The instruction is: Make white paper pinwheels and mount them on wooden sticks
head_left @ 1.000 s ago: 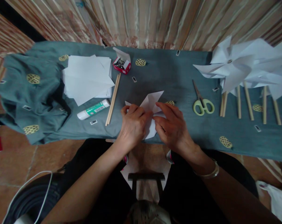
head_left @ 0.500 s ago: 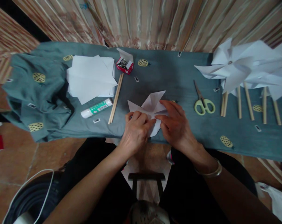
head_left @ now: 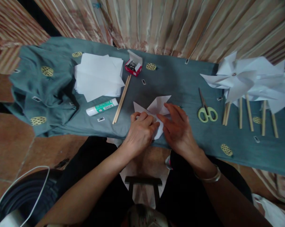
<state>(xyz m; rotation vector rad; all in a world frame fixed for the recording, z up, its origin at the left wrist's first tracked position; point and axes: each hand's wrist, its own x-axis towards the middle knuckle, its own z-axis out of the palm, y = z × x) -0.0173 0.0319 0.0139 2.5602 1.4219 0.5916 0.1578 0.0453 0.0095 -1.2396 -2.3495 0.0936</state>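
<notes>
A white paper pinwheel (head_left: 160,105), its blades partly folded in, lies near the front edge of the cloth-covered table. My left hand (head_left: 142,127) is closed on its left and near side, fingers curled over the paper; the fingertips are partly hidden. My right hand (head_left: 179,126) reaches in from the right with fingers apart, the index finger at the pinwheel's middle and the others along its right blade. Beyond my left hand lie thin wooden sticks (head_left: 122,100) and a green and white glue stick (head_left: 102,107).
White paper sheets (head_left: 97,74) are stacked at the left, beside a red and white open box (head_left: 133,67) of small metal pieces. Green-handled scissors (head_left: 207,113) lie to the right. Several finished pinwheels (head_left: 241,77) on sticks are piled at the far right. Bunched cloth (head_left: 54,91) covers the left end.
The whole view has shifted and tilted slightly. Both hands stay at the pinwheel with little movement; the paper keeps nearly the same shape.
</notes>
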